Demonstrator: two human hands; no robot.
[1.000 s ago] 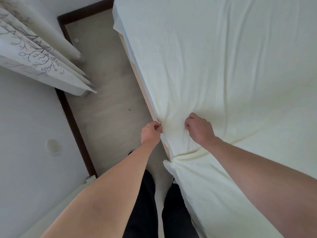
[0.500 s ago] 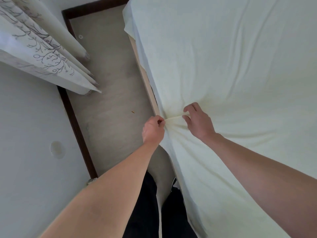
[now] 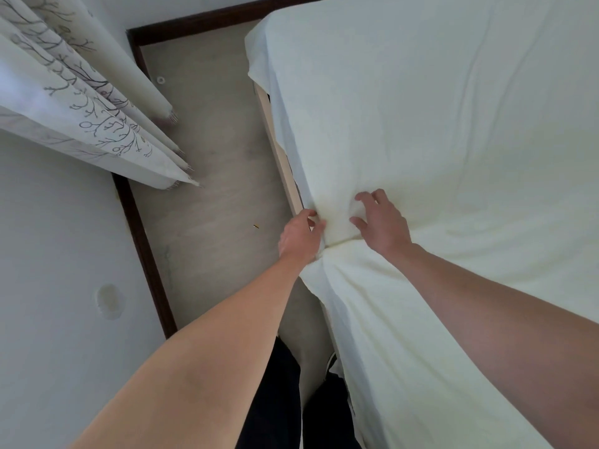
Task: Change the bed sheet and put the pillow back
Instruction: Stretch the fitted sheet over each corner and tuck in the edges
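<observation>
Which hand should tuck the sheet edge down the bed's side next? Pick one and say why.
Left. The left hand already grips the sheet at the bed's edge beside the wooden frame; the right hand rests on top, farther in.

left hand (image 3: 299, 239): fingers curled, pinching | right hand (image 3: 381, 222): fingers spread, pressing down | both arms extended forward

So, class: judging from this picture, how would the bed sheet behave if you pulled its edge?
The sheet looks floppy: it bunches into folds where the left hand grips its edge. It probably slides easily, since creases fan out from beside the right hand. It seems light, draping loosely over the bed frame.
</observation>
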